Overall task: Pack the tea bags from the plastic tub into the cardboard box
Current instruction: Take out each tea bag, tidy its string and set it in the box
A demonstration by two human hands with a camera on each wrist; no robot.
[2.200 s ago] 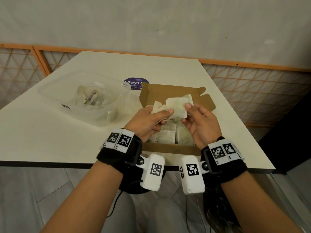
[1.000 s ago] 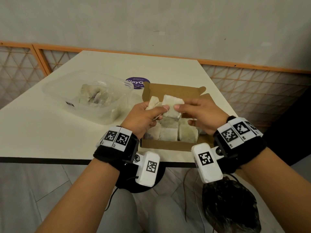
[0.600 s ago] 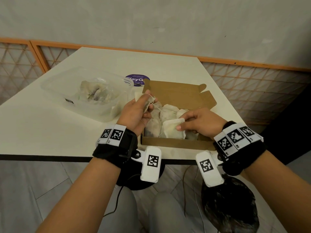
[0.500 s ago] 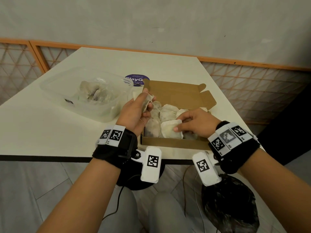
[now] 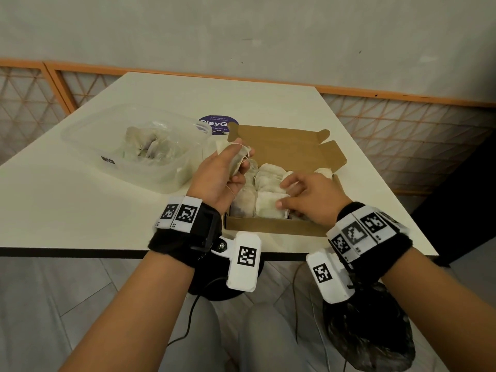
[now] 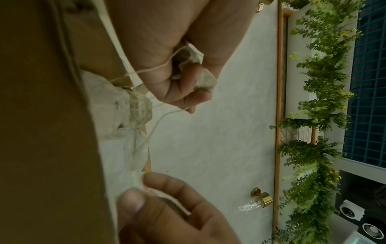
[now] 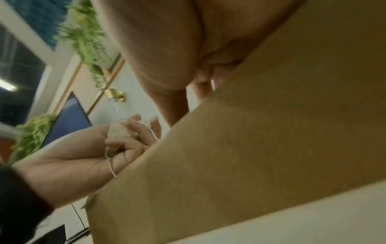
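Hands first: left hand [image 5: 220, 175] raised over the near-left corner of the cardboard box [image 5: 271, 226], fingers curled round one tea bag [image 5: 237, 161], its string [image 6: 158, 67] looping across the palm and trailing down. Right hand [image 5: 308, 197] lies low inside the box, fingers spread flat, pressing on the packed tea bags [image 5: 268, 183]; it grips nothing.

White table [image 5: 80, 210] carries everything. Plastic tub [image 5: 139, 173] sits left of the box, close beside it; a small clump of loose bags [image 5: 150, 146] is left in it. Box lid flap [image 5: 279, 143] stands open at the far side. A round purple sticker [image 5: 218, 123] lies beyond.

Progress: most of the way, I judge. Box looks nearly full, rows packed tight; held bag not yet placed, tub clump still to move.
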